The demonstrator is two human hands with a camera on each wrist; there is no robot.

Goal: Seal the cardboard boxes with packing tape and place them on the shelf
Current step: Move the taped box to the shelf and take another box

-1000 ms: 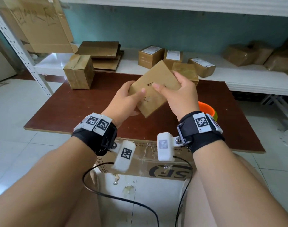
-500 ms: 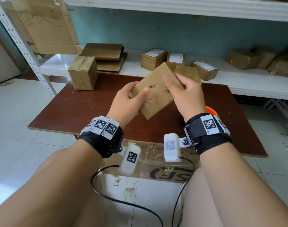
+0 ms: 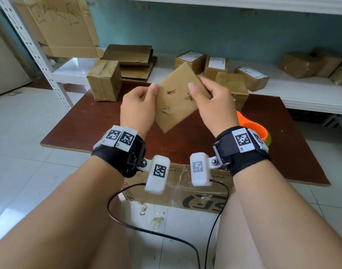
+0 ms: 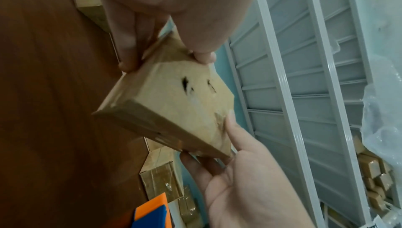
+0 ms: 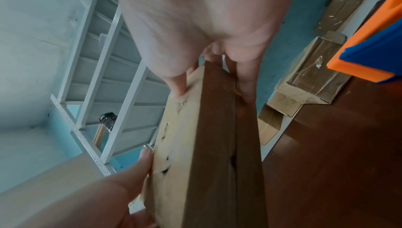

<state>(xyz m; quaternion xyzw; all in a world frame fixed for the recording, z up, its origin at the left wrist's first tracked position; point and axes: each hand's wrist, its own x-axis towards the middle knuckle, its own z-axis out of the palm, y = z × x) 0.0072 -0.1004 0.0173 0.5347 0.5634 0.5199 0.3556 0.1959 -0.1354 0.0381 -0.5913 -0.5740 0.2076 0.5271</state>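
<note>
Both hands hold a flat brown cardboard box (image 3: 178,100) in the air above the brown table (image 3: 88,129), tilted so one corner points down. Small tears mark its upper face. My left hand (image 3: 147,94) pinches its left edge, thumb on top and fingers beneath. My right hand (image 3: 201,92) grips the right side, thumb pressed on the face. The left wrist view has the box (image 4: 174,111) between the left hand (image 4: 166,59) and the right hand (image 4: 239,171). From the right wrist the box (image 5: 180,163) appears edge-on under the right hand (image 5: 213,92). The orange and blue tape dispenser (image 3: 251,129) lies on the table by my right wrist.
A taped box (image 3: 105,82) stands at the table's far left and another box (image 3: 234,84) behind my right hand. The white shelf (image 3: 302,92) beyond carries several labelled boxes and flattened cardboard. A large printed carton (image 3: 185,191) sits under the table's near edge, with a black cable across my lap.
The hands have spread apart along the box. The left thumb slid off the face to the left edge, and the box turned slightly, showing more of its torn face.
</note>
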